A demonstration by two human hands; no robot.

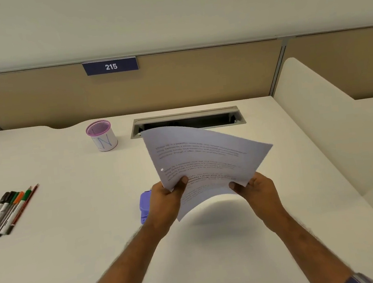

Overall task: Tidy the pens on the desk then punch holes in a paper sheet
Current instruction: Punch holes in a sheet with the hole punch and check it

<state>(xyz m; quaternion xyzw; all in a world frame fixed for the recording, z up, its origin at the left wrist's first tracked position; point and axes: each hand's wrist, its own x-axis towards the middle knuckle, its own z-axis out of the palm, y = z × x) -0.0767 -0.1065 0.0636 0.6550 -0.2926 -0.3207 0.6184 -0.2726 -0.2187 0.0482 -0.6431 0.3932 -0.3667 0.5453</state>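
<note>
You're pinching a thin printed paper sheet with both hands, left hand and right hand, fingers closed on its near edge; it's curling above the smooth white table. Pens are lying far left; purple hole punch is sitting beside your left hand.

Views: only one, the head camera; no second view shares the scene.
Position: above the near edge of the white desk, at the height of the person's head.
Direction: forward and down, toward the beige partition with the sign 215.
Distance: close; the two forearms enter from the bottom edge, and the hands are near the middle.
Lens: wide-angle; the desk edges look bent at the sides.
</note>
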